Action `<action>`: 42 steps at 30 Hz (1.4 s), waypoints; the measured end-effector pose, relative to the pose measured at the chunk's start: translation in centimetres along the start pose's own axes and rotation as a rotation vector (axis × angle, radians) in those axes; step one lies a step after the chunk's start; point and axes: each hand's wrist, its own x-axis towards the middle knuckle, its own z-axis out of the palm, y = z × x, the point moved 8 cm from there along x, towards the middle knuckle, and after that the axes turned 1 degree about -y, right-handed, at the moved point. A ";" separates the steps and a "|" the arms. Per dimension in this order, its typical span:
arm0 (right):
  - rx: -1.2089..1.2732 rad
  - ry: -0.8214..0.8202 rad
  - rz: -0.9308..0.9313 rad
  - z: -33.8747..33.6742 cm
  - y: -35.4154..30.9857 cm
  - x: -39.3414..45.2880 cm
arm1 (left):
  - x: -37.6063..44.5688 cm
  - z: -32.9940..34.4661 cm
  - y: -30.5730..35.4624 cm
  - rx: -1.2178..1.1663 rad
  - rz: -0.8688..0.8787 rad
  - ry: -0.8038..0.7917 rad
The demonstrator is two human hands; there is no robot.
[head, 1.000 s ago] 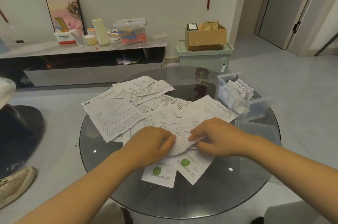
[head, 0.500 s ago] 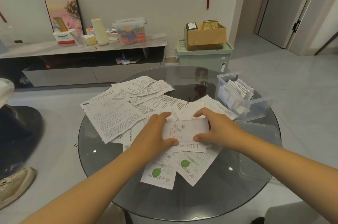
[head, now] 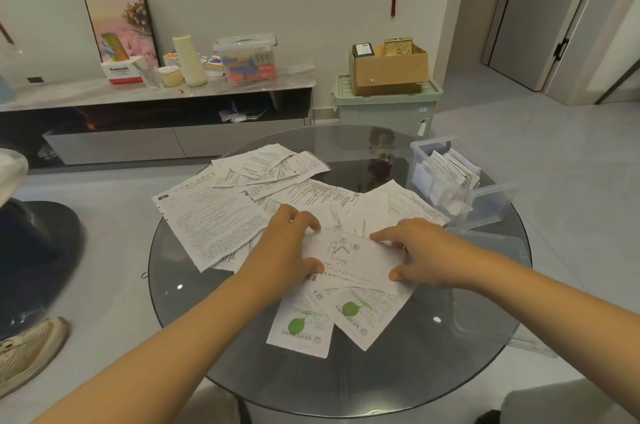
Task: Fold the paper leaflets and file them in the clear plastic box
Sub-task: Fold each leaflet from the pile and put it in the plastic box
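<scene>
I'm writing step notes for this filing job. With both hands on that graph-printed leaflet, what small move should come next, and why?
Probably press the crease flat. The left hand and right hand hold the folded leaflet at its two ends on the pile, so it looks folded but not yet lifted. The clear plastic box, already holding filed leaflets, waits to the right.

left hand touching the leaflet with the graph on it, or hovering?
Touching. In the head view the left hand holds the graph leaflet by its left edge, thumb on its near corner and fingertips on its far edge; no gap visible.
</scene>
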 end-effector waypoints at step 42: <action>0.358 0.208 0.103 1.2 -0.5 1.7 | -0.8 2.2 2.0 -0.198 0.032 -0.062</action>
